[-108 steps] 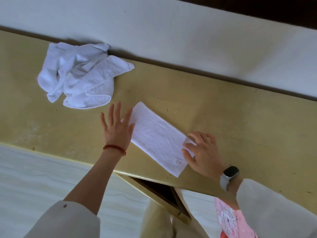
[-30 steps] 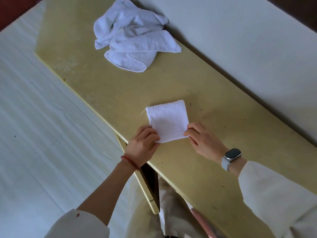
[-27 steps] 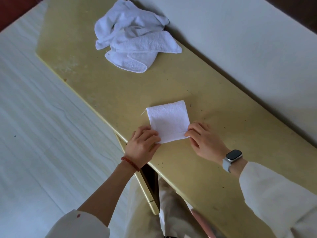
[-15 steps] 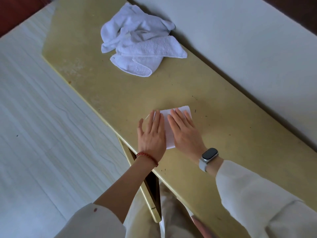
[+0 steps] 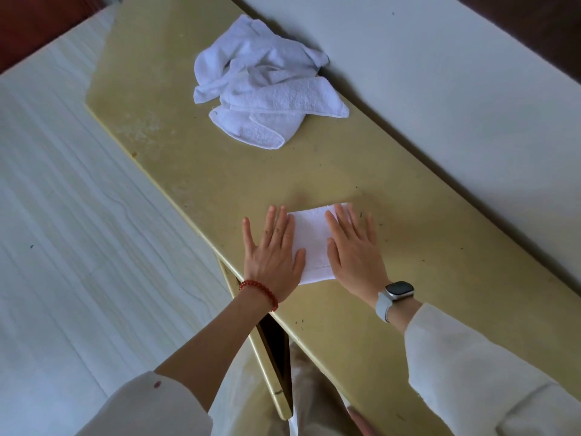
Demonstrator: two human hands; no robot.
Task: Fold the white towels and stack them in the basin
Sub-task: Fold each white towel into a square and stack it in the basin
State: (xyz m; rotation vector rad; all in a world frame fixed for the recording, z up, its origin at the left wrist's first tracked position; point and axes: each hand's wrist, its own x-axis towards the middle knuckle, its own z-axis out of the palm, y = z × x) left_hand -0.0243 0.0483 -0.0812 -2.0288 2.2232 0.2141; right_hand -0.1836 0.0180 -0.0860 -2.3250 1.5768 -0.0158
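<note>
Lying flat near the front edge of the yellow table (image 5: 408,262), the folded white towel (image 5: 312,243) is pressed by the left hand (image 5: 272,256) and right hand (image 5: 355,253), fingers straight and slightly spread. Unfolded towels (image 5: 264,83) sit heaped well apart, beside the wall (image 5: 440,89).

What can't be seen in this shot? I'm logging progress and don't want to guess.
- Basin: nowhere in the head view, so no stack can be counted.
- Folded towel: both side edges covered by the left hand and right hand.
- Towel pile: too crumpled to count towels.
- Table: right end cut off by the frame edge.
</note>
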